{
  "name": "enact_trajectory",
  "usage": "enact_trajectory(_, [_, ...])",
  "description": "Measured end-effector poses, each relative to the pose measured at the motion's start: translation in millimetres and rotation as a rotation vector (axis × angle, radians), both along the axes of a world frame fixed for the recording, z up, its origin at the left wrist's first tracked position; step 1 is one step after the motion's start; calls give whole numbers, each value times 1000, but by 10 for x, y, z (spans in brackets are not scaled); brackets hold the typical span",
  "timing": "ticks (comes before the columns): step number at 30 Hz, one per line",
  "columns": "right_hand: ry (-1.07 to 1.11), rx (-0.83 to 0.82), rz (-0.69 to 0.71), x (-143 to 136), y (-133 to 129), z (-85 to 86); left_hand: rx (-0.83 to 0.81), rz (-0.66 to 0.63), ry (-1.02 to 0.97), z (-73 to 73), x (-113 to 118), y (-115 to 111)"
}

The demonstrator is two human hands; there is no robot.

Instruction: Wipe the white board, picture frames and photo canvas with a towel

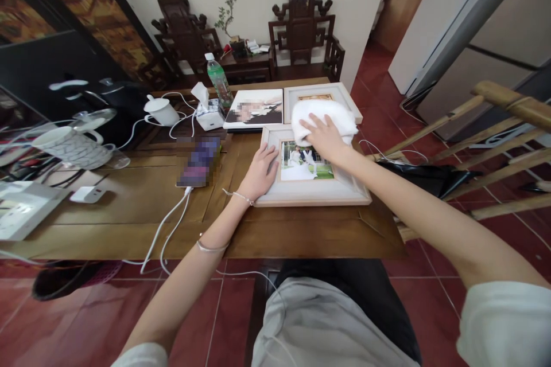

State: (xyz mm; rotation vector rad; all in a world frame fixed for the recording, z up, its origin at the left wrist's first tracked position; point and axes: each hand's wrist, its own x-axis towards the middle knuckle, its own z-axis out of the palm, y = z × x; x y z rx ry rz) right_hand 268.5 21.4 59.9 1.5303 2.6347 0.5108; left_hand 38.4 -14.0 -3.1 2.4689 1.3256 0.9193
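Resting the left grip (259, 172), splayed and clasping nothing visible, on the left border of a pale picture frame (316, 191), face up on the counter (314, 235) just in front of a second frame (297, 93). Laying the right grip (322, 137) palm-down on a fluffy white cloth (321, 106) across the upper right of the nearer frame — impossible to tell whether pinching any of it. Probably light, soft and easily bunched, as for the cloth; best taken from above. Likely stiff but fragile, as for the frame — best held by the outer rails.
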Motion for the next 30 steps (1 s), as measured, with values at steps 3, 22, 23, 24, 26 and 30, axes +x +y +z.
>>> enact_trajectory(3, [-29,-28,-87,351,-38,80,-8,3,-6,-3,1,-3])
enact_trajectory(22, [30,-155,17,807,-1230,226,-7,-7,-15,-12,4,1])
enact_trajectory(23, [35,-149,5,808,-1104,226,-7,-7,-16,-12,2,2])
enact_trajectory(24, [43,-138,-9,805,-972,225,-9,-5,-17,-12,2,2])
enact_trajectory(26, [62,-118,-34,788,-717,219,-16,-2,-17,-12,2,0])
enact_trajectory(30, [88,-98,-77,756,-401,174,-17,5,-25,-12,10,-14])
